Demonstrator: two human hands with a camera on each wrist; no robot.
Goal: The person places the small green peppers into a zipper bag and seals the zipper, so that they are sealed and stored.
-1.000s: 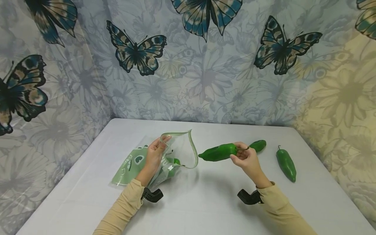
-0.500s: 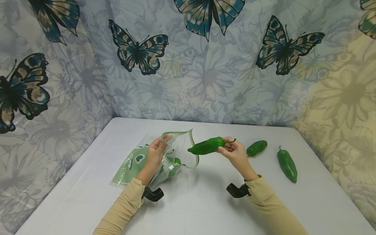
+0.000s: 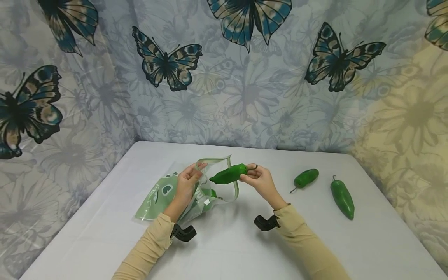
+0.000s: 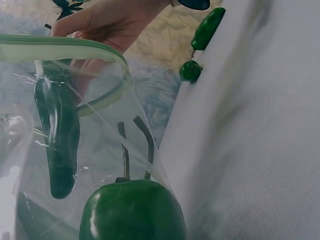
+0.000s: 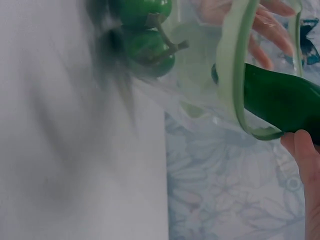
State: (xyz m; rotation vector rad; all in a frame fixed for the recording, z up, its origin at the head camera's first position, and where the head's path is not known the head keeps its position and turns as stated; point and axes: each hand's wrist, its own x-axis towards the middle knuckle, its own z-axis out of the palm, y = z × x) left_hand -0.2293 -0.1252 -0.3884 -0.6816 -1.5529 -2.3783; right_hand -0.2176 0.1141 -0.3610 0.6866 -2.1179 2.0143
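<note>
My left hand (image 3: 185, 186) grips the rim of a clear plastic bag (image 3: 199, 208) with a green zip edge and a green cartoon face printed on it. The bag's mouth gapes toward the right. By its stem end, my right hand (image 3: 259, 181) pinches a green pepper (image 3: 229, 174), whose tip is inside the mouth. In the right wrist view the pepper (image 5: 280, 97) passes the green rim (image 5: 232, 65). Two green peppers with stems lie inside the bag; one pepper (image 4: 132, 212) shows large in the left wrist view.
On the white table (image 3: 371, 249), to the right, lie a shorter green pepper (image 3: 306, 177) and a longer green pepper (image 3: 342, 198). Behind the table hangs a butterfly-patterned cloth (image 3: 245, 97). Both wrists wear black camera mounts.
My right hand has carried the pepper leftward, and its tip has entered the bag's mouth. The left hand has stayed almost still on the rim.
</note>
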